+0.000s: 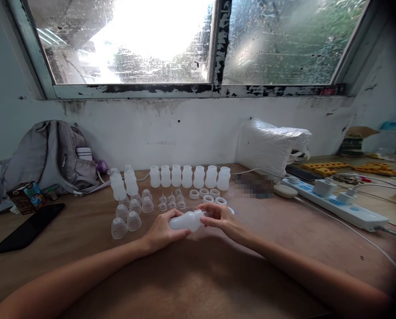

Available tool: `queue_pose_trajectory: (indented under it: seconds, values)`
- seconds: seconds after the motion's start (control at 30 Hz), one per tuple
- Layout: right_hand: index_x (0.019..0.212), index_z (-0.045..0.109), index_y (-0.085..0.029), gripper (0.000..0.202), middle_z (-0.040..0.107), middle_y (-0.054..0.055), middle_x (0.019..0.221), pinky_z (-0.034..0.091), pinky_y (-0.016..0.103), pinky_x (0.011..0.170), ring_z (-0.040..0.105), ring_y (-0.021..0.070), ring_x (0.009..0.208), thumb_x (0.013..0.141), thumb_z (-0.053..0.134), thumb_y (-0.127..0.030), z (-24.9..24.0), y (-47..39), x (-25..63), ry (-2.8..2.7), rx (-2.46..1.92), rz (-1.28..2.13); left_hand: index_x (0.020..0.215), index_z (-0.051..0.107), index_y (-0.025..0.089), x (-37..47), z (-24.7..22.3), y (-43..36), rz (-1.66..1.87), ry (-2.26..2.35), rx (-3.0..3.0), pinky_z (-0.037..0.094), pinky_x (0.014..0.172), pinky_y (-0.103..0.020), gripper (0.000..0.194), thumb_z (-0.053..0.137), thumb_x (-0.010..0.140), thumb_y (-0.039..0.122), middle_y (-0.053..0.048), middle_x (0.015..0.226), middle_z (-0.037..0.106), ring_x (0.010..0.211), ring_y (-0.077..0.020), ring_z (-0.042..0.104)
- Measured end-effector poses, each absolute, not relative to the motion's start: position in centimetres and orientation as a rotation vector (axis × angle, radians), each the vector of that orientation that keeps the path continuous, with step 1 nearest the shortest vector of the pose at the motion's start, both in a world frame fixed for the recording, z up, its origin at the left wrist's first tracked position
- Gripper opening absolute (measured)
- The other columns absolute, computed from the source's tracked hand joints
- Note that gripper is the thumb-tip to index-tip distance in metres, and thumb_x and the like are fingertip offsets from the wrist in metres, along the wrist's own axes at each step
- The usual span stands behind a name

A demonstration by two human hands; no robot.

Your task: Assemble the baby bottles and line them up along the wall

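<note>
My left hand (165,228) is wrapped round the body of a frosted baby bottle (184,222), which lies tilted on its side with its neck to the right. At that neck, the fingers of my right hand (218,218) are closed on a white collar ring (199,214). Something clear, like a teat, shows between those fingers, partly hidden. Just behind my hands stand several clear teats (171,201). White collar rings (204,192) lie to their right. Clear dome caps (133,220) are grouped left of my left hand.
Several frosted bottles (187,177) stand in a row near the wall, with two stacked bottle columns (118,186) at their left. A black phone (28,228), a small box (27,197) and a grey backpack (52,155) are at left. At right are a white package (271,144) and a power strip (337,206) with cables.
</note>
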State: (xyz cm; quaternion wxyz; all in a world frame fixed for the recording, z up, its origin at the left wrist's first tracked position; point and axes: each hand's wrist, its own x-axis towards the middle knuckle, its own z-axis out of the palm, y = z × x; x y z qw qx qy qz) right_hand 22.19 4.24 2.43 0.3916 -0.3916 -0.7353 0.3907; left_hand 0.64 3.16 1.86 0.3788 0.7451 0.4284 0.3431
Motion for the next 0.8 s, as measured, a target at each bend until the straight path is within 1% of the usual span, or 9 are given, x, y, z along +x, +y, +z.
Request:
queue_pose_trajectory:
  seconds: [0.1, 0.2, 0.3, 0.4, 0.5, 0.6, 0.7, 0.77, 0.8]
  values:
    - [0.096, 0.061, -0.022, 0.03, 0.061, 0.002, 0.085, 0.042, 0.025, 0.061, 0.055, 0.0157, 0.075, 0.071, 0.064, -0.037, 2.3, 4.1, 22.3, -1.87, -1.002, 0.947, 0.096, 0.056, 0.019, 0.6, 2.1, 2.4, 0.906, 1.093, 2.068, 0.042, 0.07, -0.026, 0.036, 0.065, 0.066, 0.037, -0.003, 0.092, 0.06, 0.082, -0.0189, 0.056]
    - [0.097, 0.061, -0.021, 0.031, 0.059, 0.002, 0.08, 0.041, 0.024, 0.057, 0.053, 0.0144, 0.07, 0.07, 0.064, -0.037, 2.3, 4.1, 22.3, -1.863, -0.997, 0.941, 0.1, 0.054, 0.019, 0.7, 1.9, 2.0, 0.935, 1.105, 2.157, 0.043, 0.072, -0.027, 0.037, 0.063, 0.068, 0.036, -0.004, 0.095, 0.059, 0.083, -0.0193, 0.056]
    - [0.096, 0.06, -0.021, 0.031, 0.059, 0.003, 0.084, 0.042, 0.025, 0.059, 0.052, 0.0148, 0.072, 0.07, 0.065, -0.037, 2.6, 4.3, 22.2, -1.881, -0.93, 0.945, 0.104, 0.051, 0.019, 0.8, 1.7, 2.1, 1.011, 1.123, 2.225, 0.043, 0.075, -0.029, 0.039, 0.063, 0.069, 0.034, -0.005, 0.097, 0.058, 0.086, -0.0195, 0.056]
    - [0.096, 0.06, -0.021, 0.028, 0.058, 0.003, 0.089, 0.043, 0.025, 0.063, 0.053, 0.0156, 0.077, 0.074, 0.06, -0.039, 3.3, 4.8, 22.7, -1.898, -0.857, 0.993, 0.102, 0.051, 0.018, 0.9, 1.7, 2.4, 1.042, 1.089, 2.242, 0.044, 0.072, -0.028, 0.038, 0.063, 0.069, 0.033, -0.004, 0.095, 0.058, 0.084, -0.0182, 0.056]
    - [0.104, 0.057, -0.022, 0.033, 0.059, 0.005, 0.092, 0.043, 0.025, 0.061, 0.054, 0.0155, 0.076, 0.079, 0.053, -0.042, 3.7, 5.5, 23.4, -1.861, -0.83, 1.1, 0.101, 0.05, 0.018, 0.9, 1.9, 2.8, 1.014, 1.027, 2.208, 0.044, 0.071, -0.026, 0.037, 0.062, 0.071, 0.035, -0.004, 0.094, 0.057, 0.082, -0.017, 0.055]
    - [0.111, 0.054, -0.021, 0.04, 0.059, 0.005, 0.09, 0.045, 0.027, 0.061, 0.055, 0.0142, 0.069, 0.077, 0.055, -0.042, 3.3, 6.1, 23.8, -1.842, -0.779, 1.228, 0.104, 0.048, 0.018, 0.8, 1.9, 3.1, 0.995, 1.051, 2.184, 0.043, 0.076, -0.027, 0.033, 0.053, 0.078, 0.038, -0.004, 0.097, 0.056, 0.087, -0.0173, 0.054]
    - [0.115, 0.049, -0.02, 0.048, 0.059, 0.005, 0.085, 0.047, 0.031, 0.065, 0.057, 0.0156, 0.07, 0.072, 0.062, -0.037, 2.4, 6.0, 23.4, -1.786, -0.769, 1.382, 0.109, 0.046, 0.018, 0.7, 1.5, 3.3, 0.955, 1.061, 2.231, 0.039, 0.085, -0.03, 0.03, 0.038, 0.087, 0.036, -0.007, 0.105, 0.054, 0.097, -0.0183, 0.051]
    - [0.114, 0.05, -0.02, 0.048, 0.059, 0.005, 0.088, 0.047, 0.032, 0.067, 0.057, 0.0161, 0.073, 0.07, 0.065, -0.032, 2.0, 5.8, 22.9, -1.715, -0.781, 1.414, 0.115, 0.042, 0.017, 0.5, 1.1, 3.3, 0.877, 1.041, 2.34, 0.035, 0.092, -0.032, 0.033, 0.031, 0.089, 0.035, -0.009, 0.113, 0.051, 0.106, -0.0194, 0.046]
    - [0.112, 0.051, -0.02, 0.044, 0.058, 0.005, 0.091, 0.047, 0.031, 0.068, 0.057, 0.016, 0.075, 0.071, 0.065, -0.031, 2.0, 5.6, 22.7, -1.683, -0.779, 1.398, 0.119, 0.039, 0.017, 0.5, 1.0, 3.3, 0.834, 1.031, 2.413, 0.032, 0.095, -0.034, 0.036, 0.029, 0.09, 0.035, -0.01, 0.117, 0.049, 0.109, -0.0199, 0.043]
